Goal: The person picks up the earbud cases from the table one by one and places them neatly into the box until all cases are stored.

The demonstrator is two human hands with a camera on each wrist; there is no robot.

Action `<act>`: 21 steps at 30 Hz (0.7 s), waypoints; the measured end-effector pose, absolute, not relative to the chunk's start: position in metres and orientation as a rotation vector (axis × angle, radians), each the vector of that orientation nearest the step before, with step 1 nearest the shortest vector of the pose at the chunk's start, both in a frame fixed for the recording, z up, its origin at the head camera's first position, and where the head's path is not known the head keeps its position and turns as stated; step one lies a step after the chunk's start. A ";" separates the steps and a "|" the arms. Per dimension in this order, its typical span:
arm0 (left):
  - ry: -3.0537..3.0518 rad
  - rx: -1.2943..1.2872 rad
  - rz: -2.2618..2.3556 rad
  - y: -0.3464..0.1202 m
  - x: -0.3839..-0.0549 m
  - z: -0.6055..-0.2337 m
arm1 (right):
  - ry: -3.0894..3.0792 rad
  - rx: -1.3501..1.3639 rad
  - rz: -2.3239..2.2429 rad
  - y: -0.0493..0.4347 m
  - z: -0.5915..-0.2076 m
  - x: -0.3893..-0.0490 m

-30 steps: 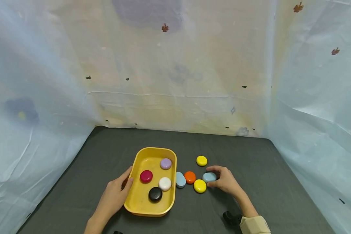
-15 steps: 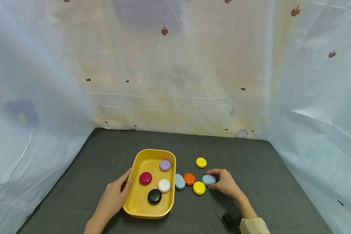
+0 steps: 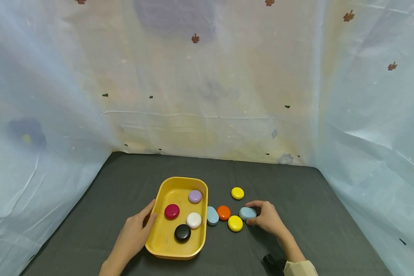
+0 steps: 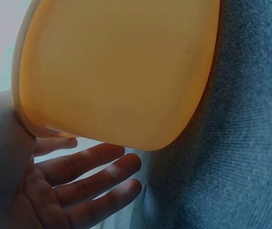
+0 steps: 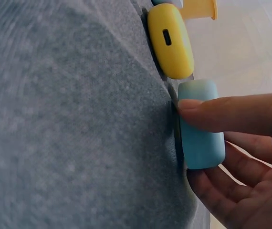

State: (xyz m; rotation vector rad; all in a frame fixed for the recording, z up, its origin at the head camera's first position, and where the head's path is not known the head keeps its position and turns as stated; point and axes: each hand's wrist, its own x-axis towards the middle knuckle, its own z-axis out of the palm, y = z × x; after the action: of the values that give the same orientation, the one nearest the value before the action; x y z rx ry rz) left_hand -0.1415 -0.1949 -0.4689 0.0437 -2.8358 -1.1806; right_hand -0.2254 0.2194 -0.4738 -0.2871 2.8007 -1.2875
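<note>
My right hand [image 3: 267,219] pinches a light blue pebble-shaped piece [image 3: 247,213] between thumb and fingers, on the dark cloth. In the right wrist view the thumb lies across the near side of this light blue piece [image 5: 203,149]. A yellow pebble-shaped piece [image 5: 172,43] with a dark oblong slot sits just beyond it. My left hand [image 3: 132,234] touches the left side of a yellow tray [image 3: 165,243]; in the left wrist view its fingers [image 4: 95,174] extend fairly straight beside the tray wall. Inside lie dark red [image 3: 171,211], purple [image 3: 194,196], white [image 3: 193,220] and black [image 3: 182,233] pieces.
Right of the tray, another light blue piece [image 3: 212,216], an orange piece [image 3: 223,212] and a yellow piece [image 3: 235,223] lie close together. A second yellow piece [image 3: 237,193] lies farther back. Patterned sheeting [image 3: 207,76] encloses the table's back and sides.
The whole view has shifted slightly downward in the frame. Both hands keep their places at the tray and the light blue piece; the pieces have not visibly moved.
</note>
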 end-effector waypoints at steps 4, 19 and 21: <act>-2.836 0.043 -1.175 -0.194 -0.142 -0.468 | 2.807 -0.244 -1.319 0.219 -0.473 -0.223; -2.853 0.056 -1.162 -0.193 -0.142 -0.466 | 2.842 -0.173 -1.386 0.214 -0.470 -0.211; -2.849 0.053 -1.168 -0.194 -0.142 -0.467 | 2.845 -0.170 -1.396 0.213 -0.468 -0.210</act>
State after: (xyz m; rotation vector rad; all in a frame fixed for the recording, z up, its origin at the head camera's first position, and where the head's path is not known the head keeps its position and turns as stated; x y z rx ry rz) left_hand -0.1422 -0.1939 -0.4672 0.0532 -2.8494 -1.1683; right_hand -0.2101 0.2130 -0.4682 -0.1700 2.8449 -1.3964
